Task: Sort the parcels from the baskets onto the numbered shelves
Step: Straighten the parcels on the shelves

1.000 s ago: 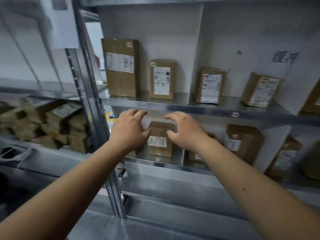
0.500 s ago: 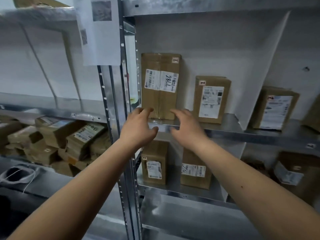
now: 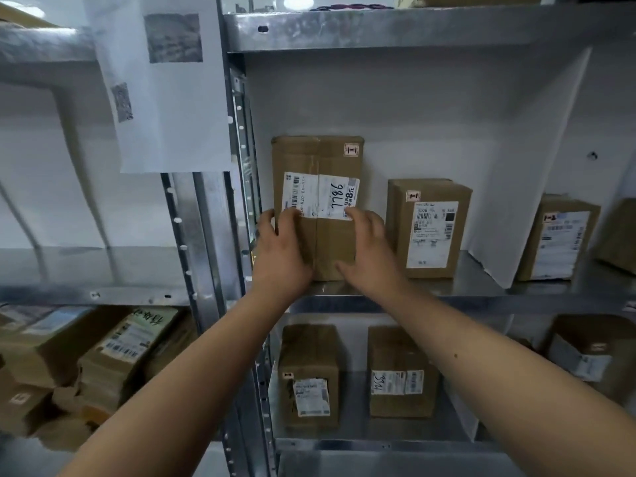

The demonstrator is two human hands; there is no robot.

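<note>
A tall brown parcel (image 3: 320,160) with a white label marked 7786 stands upright at the left end of a metal shelf (image 3: 481,287), close to the shelf's side wall. My left hand (image 3: 278,253) grips its lower left edge, fingers curled round the corner. My right hand (image 3: 368,253) holds its lower right side, with the thumb across the front face. The parcel's base rests on the shelf. A smaller labelled parcel (image 3: 430,228) stands just to its right, apart from it.
A white divider (image 3: 516,166) separates this bay from another parcel (image 3: 557,239). Two parcels (image 3: 309,373) (image 3: 399,373) stand on the shelf below. A steel upright (image 3: 203,235) with a paper sheet (image 3: 165,80) is at left, with stacked parcels (image 3: 127,346) beyond it.
Both hands rose from the lower shelf level to the upper shelf and closed on the sides of the tall parcel. The view shifted up and closer.
</note>
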